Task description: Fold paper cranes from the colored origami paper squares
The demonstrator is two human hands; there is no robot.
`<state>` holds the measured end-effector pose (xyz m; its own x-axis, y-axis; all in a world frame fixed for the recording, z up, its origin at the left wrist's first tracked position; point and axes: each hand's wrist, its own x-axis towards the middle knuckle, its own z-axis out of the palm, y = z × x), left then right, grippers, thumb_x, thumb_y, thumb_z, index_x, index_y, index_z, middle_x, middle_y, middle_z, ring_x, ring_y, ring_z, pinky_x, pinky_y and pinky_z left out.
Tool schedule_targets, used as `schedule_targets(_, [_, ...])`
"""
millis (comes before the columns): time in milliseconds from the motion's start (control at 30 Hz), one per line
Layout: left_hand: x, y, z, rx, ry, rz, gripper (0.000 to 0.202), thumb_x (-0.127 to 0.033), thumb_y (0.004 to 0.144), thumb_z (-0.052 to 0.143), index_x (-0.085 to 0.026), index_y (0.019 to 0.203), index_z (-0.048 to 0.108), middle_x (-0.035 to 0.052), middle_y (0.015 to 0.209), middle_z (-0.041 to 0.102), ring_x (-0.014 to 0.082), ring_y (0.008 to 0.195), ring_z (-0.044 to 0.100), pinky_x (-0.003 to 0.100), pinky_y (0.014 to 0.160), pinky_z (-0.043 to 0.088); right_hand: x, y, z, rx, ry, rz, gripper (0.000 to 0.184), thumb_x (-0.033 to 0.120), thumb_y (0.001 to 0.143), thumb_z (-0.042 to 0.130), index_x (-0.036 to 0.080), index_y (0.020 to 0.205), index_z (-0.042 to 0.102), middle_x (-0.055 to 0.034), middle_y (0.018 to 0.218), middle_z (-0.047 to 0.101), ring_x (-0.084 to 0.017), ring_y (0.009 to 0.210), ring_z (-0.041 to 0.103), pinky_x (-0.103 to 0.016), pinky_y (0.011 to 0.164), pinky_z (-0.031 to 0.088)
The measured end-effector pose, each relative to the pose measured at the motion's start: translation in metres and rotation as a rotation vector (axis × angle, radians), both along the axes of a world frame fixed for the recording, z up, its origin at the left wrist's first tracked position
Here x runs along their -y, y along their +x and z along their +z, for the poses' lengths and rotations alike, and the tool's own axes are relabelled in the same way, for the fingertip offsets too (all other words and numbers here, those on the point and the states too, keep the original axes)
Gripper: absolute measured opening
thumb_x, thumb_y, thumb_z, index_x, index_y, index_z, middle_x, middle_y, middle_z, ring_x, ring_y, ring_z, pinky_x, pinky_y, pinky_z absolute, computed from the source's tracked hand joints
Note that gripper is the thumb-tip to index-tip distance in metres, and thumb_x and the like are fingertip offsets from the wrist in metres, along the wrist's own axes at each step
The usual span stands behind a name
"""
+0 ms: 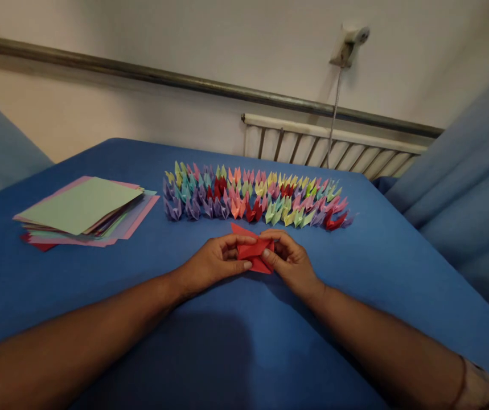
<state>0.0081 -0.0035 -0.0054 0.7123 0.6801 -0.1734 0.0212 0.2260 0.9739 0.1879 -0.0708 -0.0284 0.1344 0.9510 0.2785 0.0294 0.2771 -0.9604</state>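
A partly folded red paper (253,248) rests just above the blue table (244,341), near its middle. My left hand (215,263) pinches the paper's left side, fingers curled over it. My right hand (291,261) grips the right side, thumb pressed on the fold. Just beyond the hands stand rows of several small folded paper cranes (255,196) in purple, red, green, pink and yellow.
A loose stack of coloured paper sheets (84,210), pale green on top, lies at the left of the table. Behind the table are a metal rail (184,80), a white radiator (333,145) and a hanging cord. Blue cloth (470,171) rises at the right.
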Motion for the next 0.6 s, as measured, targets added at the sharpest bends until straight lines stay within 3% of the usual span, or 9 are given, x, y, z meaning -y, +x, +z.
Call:
schedule_targets(100, [0.005,0.001,0.001,-0.061,0.14,-0.012,0.04,-0.024,0.068,0.078,-0.018,0.106,0.066,0.0039,0.104,0.071,0.017,0.094,0.066,0.03,0.084,0.05,-0.002,0.002,-0.001,0.097,0.073,-0.079,0.004,0.028,0.081,0.068,0.024,0.083,0.068,-0.0046,0.107,0.06,-0.021,0.106,0.058,-0.039,0.095,0.044])
schedule_targets(267, [0.008,-0.001,0.006,-0.187,0.356,-0.002,0.024,-0.036,0.081,0.065,-0.016,0.094,0.069,0.0005,0.082,0.067,0.0137,0.073,0.059,0.025,0.068,0.047,0.001,0.001,-0.001,0.11,0.072,-0.085,0.007,0.027,0.082,0.069,0.023,0.078,0.064,-0.0053,0.106,0.06,-0.019,0.099,0.059,-0.031,0.075,0.049])
schedule_targets(367, [0.006,-0.001,0.009,-0.196,0.348,0.02,0.027,-0.041,0.083,0.062,-0.015,0.085,0.07,-0.0002,0.076,0.065,0.0126,0.068,0.055,0.023,0.063,0.043,0.002,-0.001,-0.004,0.113,0.053,-0.065,0.008,0.029,0.081,0.069,0.023,0.079,0.064,-0.0052,0.105,0.061,-0.019,0.095,0.06,-0.028,0.07,0.049])
schedule_targets(467, [0.005,-0.001,0.01,-0.173,0.284,0.053,0.028,-0.042,0.08,0.065,-0.015,0.081,0.07,-0.0003,0.073,0.065,0.0128,0.066,0.055,0.023,0.062,0.043,0.001,0.0,-0.005,0.126,0.061,-0.052,0.007,0.029,0.084,0.066,0.023,0.081,0.065,-0.0047,0.102,0.062,-0.018,0.093,0.061,-0.032,0.077,0.05])
schedule_targets(600, [0.005,0.001,0.01,-0.153,0.225,0.148,0.026,-0.041,0.077,0.069,-0.017,0.086,0.073,0.0018,0.08,0.07,0.016,0.07,0.06,0.026,0.067,0.047,0.009,-0.001,0.017,0.113,0.106,-0.092,0.014,0.031,0.093,0.055,0.025,0.092,0.067,-0.0053,0.102,0.064,-0.021,0.101,0.06,-0.04,0.093,0.045])
